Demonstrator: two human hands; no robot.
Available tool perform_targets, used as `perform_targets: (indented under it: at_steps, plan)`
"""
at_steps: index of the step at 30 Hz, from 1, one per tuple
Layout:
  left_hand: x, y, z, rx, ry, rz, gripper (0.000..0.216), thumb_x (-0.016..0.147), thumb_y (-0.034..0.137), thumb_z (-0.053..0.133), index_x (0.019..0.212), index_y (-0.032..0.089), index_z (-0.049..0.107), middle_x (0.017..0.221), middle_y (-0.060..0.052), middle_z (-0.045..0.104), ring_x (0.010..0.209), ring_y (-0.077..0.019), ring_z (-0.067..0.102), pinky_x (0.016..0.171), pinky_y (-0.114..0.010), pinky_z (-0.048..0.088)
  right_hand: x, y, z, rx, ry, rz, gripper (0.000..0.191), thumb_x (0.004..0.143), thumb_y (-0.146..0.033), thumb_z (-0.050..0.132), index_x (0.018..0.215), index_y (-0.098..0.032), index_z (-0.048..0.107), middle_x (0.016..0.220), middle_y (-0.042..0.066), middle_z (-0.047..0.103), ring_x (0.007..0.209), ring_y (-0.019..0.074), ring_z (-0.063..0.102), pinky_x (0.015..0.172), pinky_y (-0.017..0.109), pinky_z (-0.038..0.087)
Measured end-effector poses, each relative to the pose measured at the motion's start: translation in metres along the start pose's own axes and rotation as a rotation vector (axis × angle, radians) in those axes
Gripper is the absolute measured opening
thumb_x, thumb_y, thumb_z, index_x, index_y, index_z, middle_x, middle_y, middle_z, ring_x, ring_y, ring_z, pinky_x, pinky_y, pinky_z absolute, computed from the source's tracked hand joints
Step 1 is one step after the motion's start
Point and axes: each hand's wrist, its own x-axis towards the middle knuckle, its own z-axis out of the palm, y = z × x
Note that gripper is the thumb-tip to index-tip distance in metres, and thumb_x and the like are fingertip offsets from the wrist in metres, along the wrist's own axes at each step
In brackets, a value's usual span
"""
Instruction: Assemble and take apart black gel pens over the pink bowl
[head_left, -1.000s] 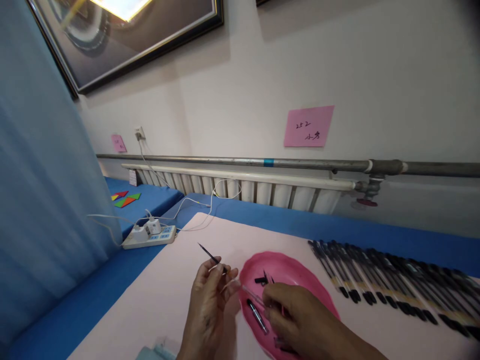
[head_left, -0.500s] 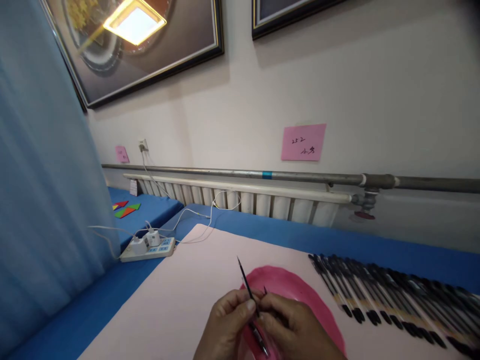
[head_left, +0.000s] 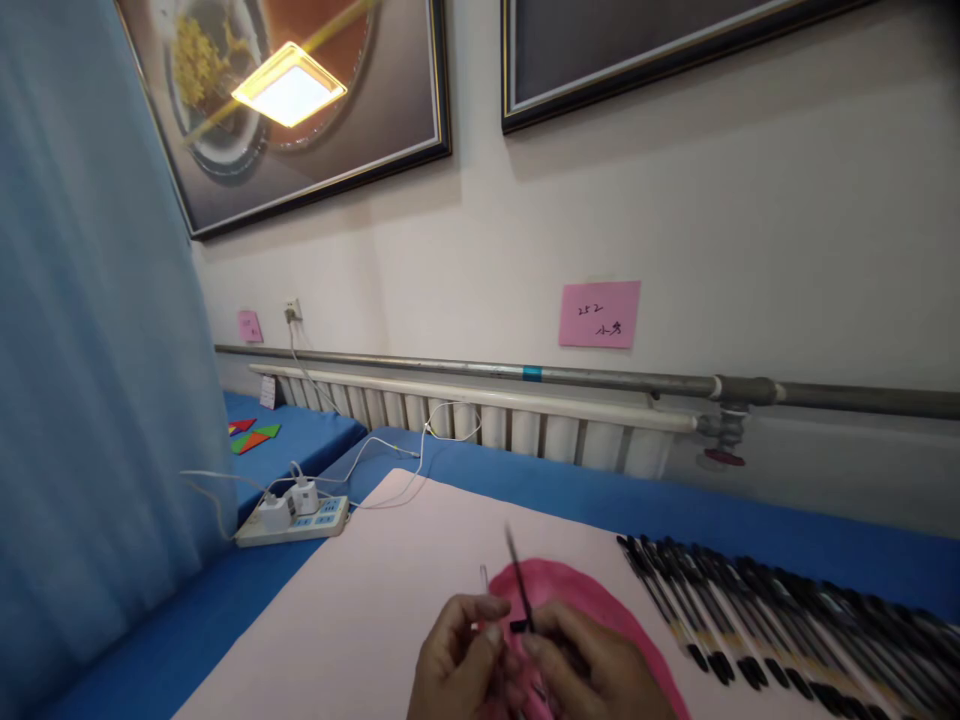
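While pinched, refill (head_left: 519, 585) betw. hands

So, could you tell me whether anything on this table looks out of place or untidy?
Nothing much stands out. The pens lie in a neat row on the pink sheet. Both hands hold a thin black refill over the pink tray. Only the white cables from the power strip trail loosely over the sheet's corner.

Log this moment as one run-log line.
left hand: pinches clear tube | right hand: holds black refill | pink dish beneath | pens right
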Motion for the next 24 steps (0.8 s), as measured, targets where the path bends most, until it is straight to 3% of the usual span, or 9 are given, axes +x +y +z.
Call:
perform_targets:
  at_steps: [4,9,15,24]
  plan:
    - [-0.002,0.005,0.003,-0.041,-0.024,0.011,0.044,0.059,0.042,0.077,0.089,0.02,0.054,0.075,0.002,0.063,0.034,-0.003,0.042,0.037,-0.018,0.026,0.002,-0.01,-0.015,0.374,0.152,0.045,0.022,0.08,-0.04,0.053,0.07,-0.02,0.05,0.056,-0.003,0.055,0.044,0.0107,0.047,0.047,0.023,0.039]
    - [-0.007,0.001,0.009,0.07,-0.102,-0.113,0.048,0.064,0.052,0.07,0.092,0.014,0.061,0.045,0.006,0.05,0.032,-0.002,0.028,0.037,-0.019,0.014,0.002,-0.01,-0.019,0.63,0.26,-0.022,0.021,0.076,-0.039,0.062,0.079,-0.02,0.055,0.069,0.001,0.062,0.058,0.014,0.057,0.054,0.025,0.046]
    - [-0.012,0.007,0.014,0.017,-0.177,-0.123,0.041,0.063,0.049,0.073,0.084,0.015,0.065,0.037,0.01,0.035,0.035,-0.002,0.023,0.04,-0.02,0.011,0.001,-0.008,-0.014,0.647,0.137,-0.038,0.017,0.08,-0.036,0.059,0.079,-0.019,0.06,0.074,0.002,0.063,0.066,0.0153,0.057,0.058,0.025,0.046]
    - [-0.015,0.008,0.012,0.034,-0.161,-0.154,0.039,0.063,0.049,0.073,0.084,0.016,0.068,0.039,0.009,0.036,0.036,-0.0031,0.026,0.042,-0.021,0.012,-0.002,-0.017,-0.01,0.564,0.129,0.002,0.019,0.081,-0.037,0.057,0.077,-0.018,0.061,0.066,0.0,0.059,0.059,0.0121,0.05,0.056,0.023,0.042]
